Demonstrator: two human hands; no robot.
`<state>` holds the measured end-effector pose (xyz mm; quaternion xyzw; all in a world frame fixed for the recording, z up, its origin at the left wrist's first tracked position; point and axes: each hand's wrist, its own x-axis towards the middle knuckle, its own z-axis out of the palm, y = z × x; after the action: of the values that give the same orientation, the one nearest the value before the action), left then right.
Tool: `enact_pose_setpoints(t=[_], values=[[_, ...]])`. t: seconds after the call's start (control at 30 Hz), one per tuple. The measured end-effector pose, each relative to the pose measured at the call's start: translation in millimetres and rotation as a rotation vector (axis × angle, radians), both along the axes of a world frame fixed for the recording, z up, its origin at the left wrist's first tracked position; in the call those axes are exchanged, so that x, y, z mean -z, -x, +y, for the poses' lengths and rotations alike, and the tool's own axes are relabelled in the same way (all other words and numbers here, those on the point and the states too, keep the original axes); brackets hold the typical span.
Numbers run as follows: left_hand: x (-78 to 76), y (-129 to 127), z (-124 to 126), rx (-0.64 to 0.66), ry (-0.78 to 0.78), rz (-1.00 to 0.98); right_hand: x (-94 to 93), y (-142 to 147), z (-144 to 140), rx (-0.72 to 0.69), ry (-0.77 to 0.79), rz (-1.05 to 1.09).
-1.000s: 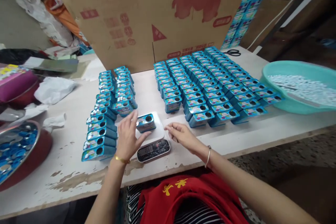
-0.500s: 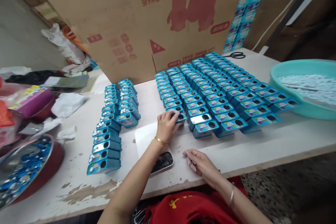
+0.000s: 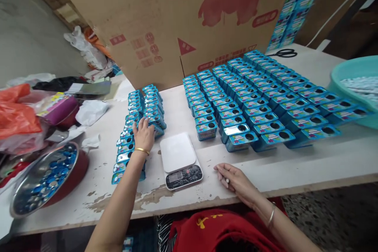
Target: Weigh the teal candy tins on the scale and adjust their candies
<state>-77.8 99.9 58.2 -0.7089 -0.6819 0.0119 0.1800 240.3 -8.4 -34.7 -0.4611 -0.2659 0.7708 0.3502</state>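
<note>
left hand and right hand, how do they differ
The left hand spreads its fingers over blue tins; the right hand curls beside the scale. The left wears a golden bracelet, the right a silvery bangle. The right holds a small white piece; whether the left holds anything is unclear. Both are bare.

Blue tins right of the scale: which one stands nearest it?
The front tin of the leftmost column; all others there stand farther from the scale.
</note>
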Motion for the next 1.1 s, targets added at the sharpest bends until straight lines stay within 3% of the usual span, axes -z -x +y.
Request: enact_pose_setpoints(t=[0.17, 0.27, 0.4, 0.5, 0.6, 0.73, 0.8, 0.87, 1.1], values=[[-48.9, -33, -27, 0.148, 0.112, 0.05, -11.8, 0, 2, 0.143, 0.146, 0.169], [-65.2, -64, -41, 0.262, 0.255, 0.067, -21.9, 4, 1, 0.162, 0.202, 0.209], [-56.5, -94, -46, 0.329, 0.412, 0.086, -30.3, 4, -3, 0.093, 0.253, 0.194], [-49.0, -97, -44, 0.343, 0.425, 0.05, -31.4, -1, -6, 0.098, 0.287, 0.163], [-51.8, -87, -51, 0.387, 0.297, -0.088, -32.4, -7, -9, 0.147, 0.285, 0.172], [-53.0, -65, -80, 0.396, 0.041, -0.392, -39.3, -11, -16, 0.177, 0.336, 0.153], [-41.8, -54, -101, 0.335, -0.033, -0.53, -43.6, -10, -19, 0.118, 0.352, 0.134], [-20.6, -43, -123, 0.25, -0.049, -0.622, -46.5, -9, -19, 0.019, 0.339, 0.111], [77.4, -14, -186, -0.013, -0.05, -0.758, -62.3, 2, 13, -0.188, 0.053, -0.105]])
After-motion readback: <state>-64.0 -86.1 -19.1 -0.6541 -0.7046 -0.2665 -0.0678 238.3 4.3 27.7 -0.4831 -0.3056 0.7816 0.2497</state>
